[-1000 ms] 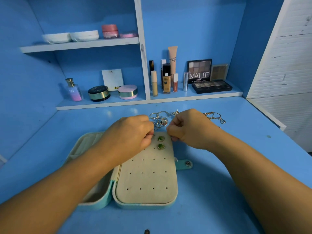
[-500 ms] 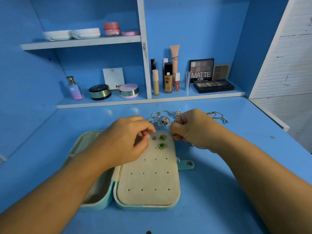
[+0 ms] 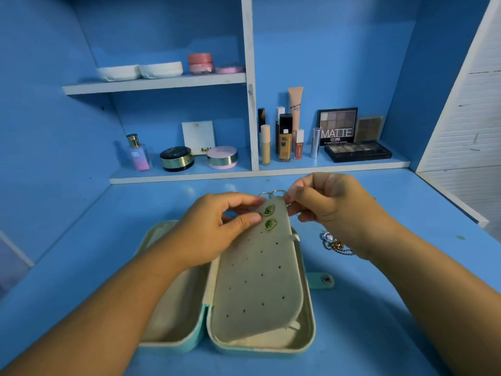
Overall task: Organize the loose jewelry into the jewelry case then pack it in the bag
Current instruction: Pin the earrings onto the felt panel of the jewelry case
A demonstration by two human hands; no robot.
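Your left hand [image 3: 214,229] grips the far end of the earring panel [image 3: 260,280], thumb pressed on its face and fingers curled behind it. Your right hand [image 3: 333,204] is curled tight, thumb and forefinger nipping the panel's far corner at 1 o'clock. Whether those fingertips also hold an earring back cannot be told.

Half a second ago this panel lay flat in the right half of the jewelry case [image 3: 306,335]. Now its far end is tilted up toward you, while its near end sits in the case at 6 o'clock. That exposes the panel's back, so you are probably securing a post from behind.

Two green earrings [image 3: 269,210] are pinned one above the other at the panel's far end, just beside your left thumb. The small stud seen a moment ago is now hidden, likely under that thumb. Most of the panel's holes are unfilled.

The case lies open on the blue desk [image 3: 406,308], its left half [image 3: 173,308] at 9 o'clock under your left forearm. Its snap tab [image 3: 324,280] sticks out at 3 o'clock.

Loose pieces remain outside the case. Silver rings [image 3: 271,192] peek over the panel at 12 o'clock, and a tangle of chains [image 3: 336,244] lies at 2 o'clock, partly under your right wrist. The task looks early; no bag is in view.

Cosmetics line the shelves [image 3: 244,173] beyond, at 12 o'clock.
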